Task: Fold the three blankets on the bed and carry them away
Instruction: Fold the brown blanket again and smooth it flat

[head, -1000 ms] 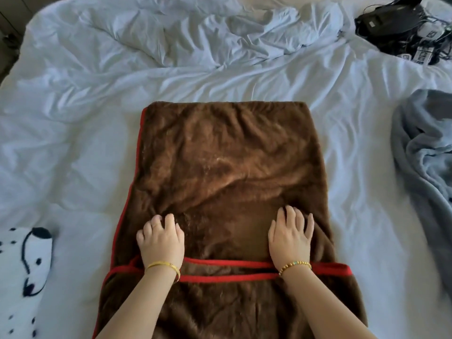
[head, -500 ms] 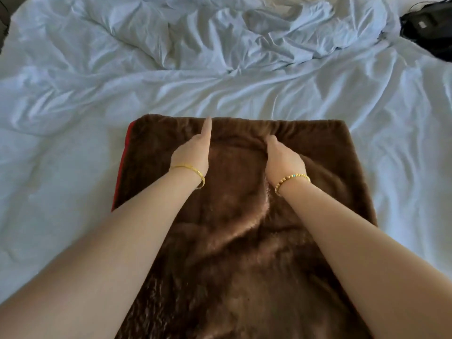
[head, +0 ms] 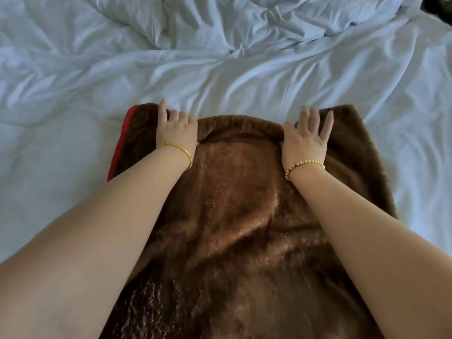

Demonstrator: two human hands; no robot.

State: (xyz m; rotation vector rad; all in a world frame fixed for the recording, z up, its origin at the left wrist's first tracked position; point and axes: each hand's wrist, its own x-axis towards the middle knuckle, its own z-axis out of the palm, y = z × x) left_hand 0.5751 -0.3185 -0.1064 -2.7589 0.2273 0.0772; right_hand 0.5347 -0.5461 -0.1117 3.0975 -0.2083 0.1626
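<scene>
A brown fleece blanket (head: 234,192) with red trim (head: 119,145) lies folded lengthwise on the bed and runs away from me. Both my arms reach along it to its far edge. My left hand (head: 177,129) rests on the far left corner, its index finger stretched past the edge and the other fingers bent over it. On the far right corner my right hand (head: 307,135) lies flat with its fingers spread. A raised ridge of fleece runs between the two hands. The other two blankets are out of view.
Rumpled pale blue bedding (head: 220,45) covers the bed beyond and on both sides of the blanket. A dark object (head: 440,6) shows at the top right corner.
Both hands slid from the near end of the brown blanket up to its far edge, then spread apart toward the two far corners. The view moved forward with them.
</scene>
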